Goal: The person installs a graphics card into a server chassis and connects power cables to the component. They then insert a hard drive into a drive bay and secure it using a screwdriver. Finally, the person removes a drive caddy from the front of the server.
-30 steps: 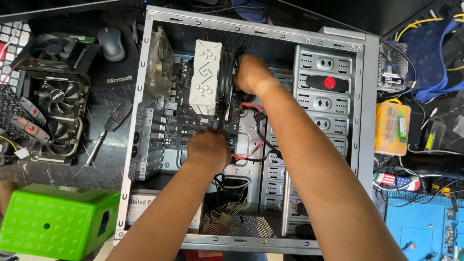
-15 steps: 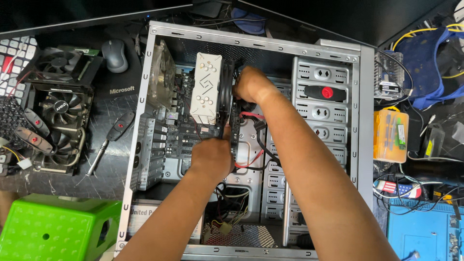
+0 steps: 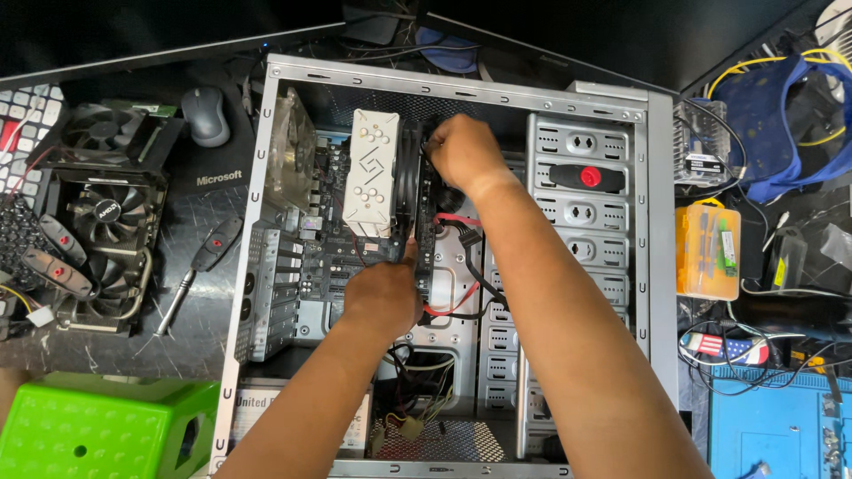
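We grip the memory sticks inside the case, left hand low, right hand high, both closed on them.

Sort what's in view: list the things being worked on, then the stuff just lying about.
In hand:
left hand and right hand inside the open computer case, at the black fan beside the white cooler.

Lying about:
screwdriver, mouse, graphics card, green stool, orange box.
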